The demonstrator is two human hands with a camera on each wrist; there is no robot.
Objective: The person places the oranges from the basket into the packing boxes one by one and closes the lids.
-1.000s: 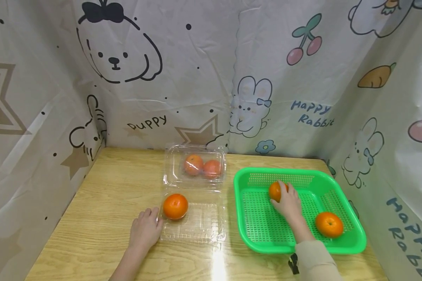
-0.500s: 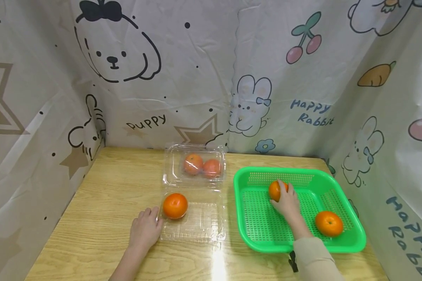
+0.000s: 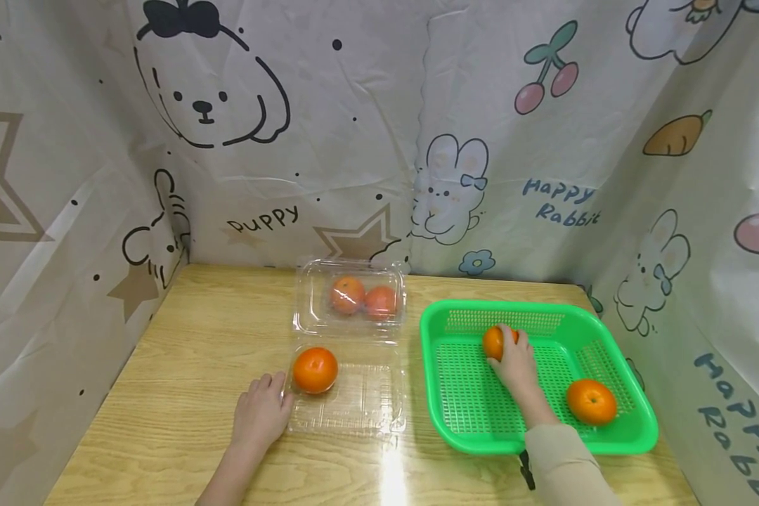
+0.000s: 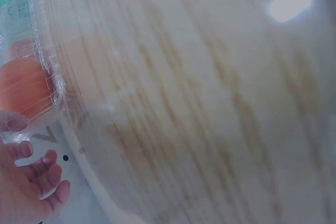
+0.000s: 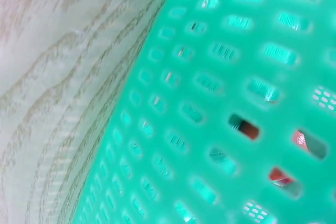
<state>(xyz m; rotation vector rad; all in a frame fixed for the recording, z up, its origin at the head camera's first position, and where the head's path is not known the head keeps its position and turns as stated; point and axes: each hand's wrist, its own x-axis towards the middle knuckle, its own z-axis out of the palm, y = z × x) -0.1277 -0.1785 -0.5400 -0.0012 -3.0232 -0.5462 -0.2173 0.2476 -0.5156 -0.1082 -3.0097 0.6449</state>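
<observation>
In the head view my left hand [image 3: 262, 411] lies at the left edge of a clear plastic clamshell box [image 3: 360, 425], its thumb and index finger pinching the edge. The left wrist view shows the curled fingers [image 4: 46, 174] beside the box's clear wall, with an orange [image 4: 26, 87] seen through it. One orange [image 3: 315, 370] sits in the box's near half. My right hand [image 3: 517, 365] reaches into a green plastic basket [image 3: 439, 414] and grips an orange [image 3: 493, 343] from above. Another orange [image 3: 591, 402] lies at the basket's right side.
Two oranges [image 3: 348, 295] show through the box's far half. The basket stands right of the box on the wooden table [image 3: 196, 337]. A printed curtain [image 3: 354, 140] closes off the back and sides. The basket's slotted wall [image 5: 210, 103] fills much of the right wrist view.
The right forearm has shifted slightly left, with the hand still on the same orange. The left hand, the box and the basket stay where they were.
</observation>
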